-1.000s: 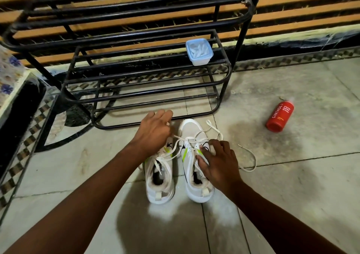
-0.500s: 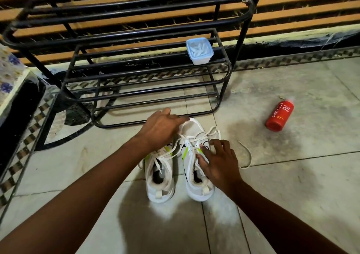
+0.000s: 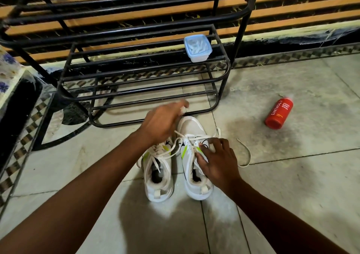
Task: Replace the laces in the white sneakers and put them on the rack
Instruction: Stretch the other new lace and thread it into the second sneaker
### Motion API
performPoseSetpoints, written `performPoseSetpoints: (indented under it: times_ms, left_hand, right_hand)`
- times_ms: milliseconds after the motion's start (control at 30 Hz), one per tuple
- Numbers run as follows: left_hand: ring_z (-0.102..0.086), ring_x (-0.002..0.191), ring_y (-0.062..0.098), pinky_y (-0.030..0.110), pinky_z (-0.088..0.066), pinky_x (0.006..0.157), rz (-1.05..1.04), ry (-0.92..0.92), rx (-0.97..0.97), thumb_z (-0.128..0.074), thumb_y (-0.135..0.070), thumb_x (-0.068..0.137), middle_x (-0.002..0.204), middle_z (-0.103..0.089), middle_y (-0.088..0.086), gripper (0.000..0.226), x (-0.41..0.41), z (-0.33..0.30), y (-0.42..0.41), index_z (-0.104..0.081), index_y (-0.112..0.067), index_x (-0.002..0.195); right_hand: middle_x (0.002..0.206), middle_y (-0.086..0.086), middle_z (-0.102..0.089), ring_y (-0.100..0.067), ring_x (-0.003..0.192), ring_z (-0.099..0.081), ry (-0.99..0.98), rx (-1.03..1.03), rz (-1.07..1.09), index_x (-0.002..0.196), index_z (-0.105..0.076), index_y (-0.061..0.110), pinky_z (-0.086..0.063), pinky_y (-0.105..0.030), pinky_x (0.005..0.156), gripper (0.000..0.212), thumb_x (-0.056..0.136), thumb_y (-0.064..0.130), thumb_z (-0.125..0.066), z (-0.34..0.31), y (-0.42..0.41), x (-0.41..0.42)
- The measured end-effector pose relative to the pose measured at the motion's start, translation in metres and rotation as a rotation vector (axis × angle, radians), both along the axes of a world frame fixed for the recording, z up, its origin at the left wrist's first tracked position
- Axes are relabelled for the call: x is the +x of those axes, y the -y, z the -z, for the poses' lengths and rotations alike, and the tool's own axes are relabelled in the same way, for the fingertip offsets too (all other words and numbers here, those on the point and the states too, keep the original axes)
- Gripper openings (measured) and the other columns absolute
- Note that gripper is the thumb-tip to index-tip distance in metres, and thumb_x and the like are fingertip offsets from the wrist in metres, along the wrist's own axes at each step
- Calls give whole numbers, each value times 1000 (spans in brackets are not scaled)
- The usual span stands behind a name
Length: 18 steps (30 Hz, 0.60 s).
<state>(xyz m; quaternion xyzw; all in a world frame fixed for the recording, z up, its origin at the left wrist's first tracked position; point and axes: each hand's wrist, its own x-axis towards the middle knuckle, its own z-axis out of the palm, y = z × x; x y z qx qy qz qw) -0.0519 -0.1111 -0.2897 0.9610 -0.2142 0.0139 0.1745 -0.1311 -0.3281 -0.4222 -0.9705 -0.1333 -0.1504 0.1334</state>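
At centre frame the two white sneakers (image 3: 179,164) sit side by side on the tiled floor, just below the black rack (image 3: 144,82). The left hand (image 3: 161,125) pinches a lace (image 3: 244,154) end; the right hand (image 3: 216,160) presses flat, fingers apart, on the right shoe. Laces look limp and light (best taken by the tips). A lidded tub (image 3: 197,48) on the rack holds pale pieces.

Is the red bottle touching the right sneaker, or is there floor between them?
Apart. In the head view the red bottle lies on its side with bare floor plainly between it and the right sneaker.
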Motion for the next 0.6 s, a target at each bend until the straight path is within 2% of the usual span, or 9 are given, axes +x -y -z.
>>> performPoseSetpoints:
  times_ms: [67, 100, 133, 200, 233, 333, 400, 500, 600]
  left_hand:
    - [-59, 108, 23, 35, -42, 72, 67, -85, 443, -51, -39, 100, 109, -70, -1, 34, -3, 10, 1, -58, -31, 132]
    - [-57, 111, 23, 35, -41, 77, 91, -105, 506, -57, -39, 99, 107, -70, -2, 26, -4, 16, 3, -65, -32, 123]
    - [-57, 109, 23, 36, -40, 81, 102, -101, 466, -60, -38, 98, 100, -69, -3, 17, -5, 18, 3, -71, -30, 109]
    - [-58, 95, 21, 35, -41, 81, 43, -76, 159, -67, -29, 96, 84, -63, -10, 12, -9, 17, 2, -72, -29, 85]
    - [-58, 88, 18, 35, -43, 82, -19, -72, -30, -71, -26, 95, 80, -62, -13, 14, -11, 14, 1, -74, -25, 81]
    - [-66, 82, 11, 30, -50, 85, -193, -112, -545, -73, -20, 95, 80, -72, -7, 17, -22, -12, 3, -78, -15, 80]
    - [-70, 82, 10, 25, -53, 81, -250, -113, -770, -70, -13, 97, 79, -75, 0, 20, -27, -33, 4, -77, -7, 79]
    - [-68, 80, 10, 24, -52, 84, -296, -88, -897, -68, -10, 98, 77, -75, 5, 24, -26, -54, -1, -75, -2, 77]
    - [-69, 82, 14, 27, -53, 85, -264, -110, -861, -70, -13, 96, 80, -75, 8, 22, -30, -61, 0, -77, -3, 78]
  right_hand:
    - [117, -6, -61, -33, 108, -56, 1, 0, 1, 114, -72, 25, -50, -39, 69, 35, 93, 48, -56, 0, 0, 0]
    - [117, -6, -61, -33, 108, -55, -1, -1, 2, 114, -72, 25, -50, -40, 69, 35, 93, 48, -56, -1, 0, 0]
    - [117, -6, -61, -33, 109, -55, -5, -5, 2, 114, -72, 25, -50, -40, 69, 36, 93, 48, -55, -1, 0, 0]
    - [117, -6, -60, -33, 109, -55, -9, -8, 1, 114, -72, 25, -50, -40, 69, 36, 93, 48, -55, -1, 0, 0]
    - [116, -5, -60, -33, 109, -55, -9, -8, 2, 113, -72, 25, -50, -40, 69, 36, 93, 48, -55, -1, 1, 0]
    - [115, -5, -60, -32, 109, -54, -8, -14, -6, 112, -72, 24, -50, -41, 68, 35, 93, 48, -55, -2, 0, -1]
    - [115, -5, -60, -32, 109, -54, -8, -15, -11, 112, -72, 24, -50, -40, 68, 36, 93, 48, -54, -2, 0, 0]
    - [114, -5, -59, -31, 109, -54, -20, -23, -12, 113, -72, 25, -49, -39, 68, 37, 93, 49, -53, -3, 0, 0]
    - [113, -5, -60, -32, 108, -54, -27, -25, -3, 112, -73, 24, -49, -39, 68, 36, 94, 49, -53, -1, 0, 1]
